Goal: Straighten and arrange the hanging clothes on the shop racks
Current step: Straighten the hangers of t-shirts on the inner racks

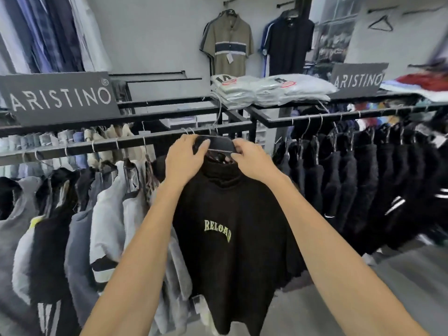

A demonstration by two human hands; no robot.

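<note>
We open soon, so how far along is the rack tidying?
Done, seemingly: the black jackets on the right rack hang in an even row. In hand: the left hand and right hand grip the hanger of the RELOAD shirt. Left: the mixed clothes on the left rack look bunched.

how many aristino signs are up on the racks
2. The left sign stands atop the left rack, the right sign atop the right rack beside the folded shirts. Others may be out of view.
</note>
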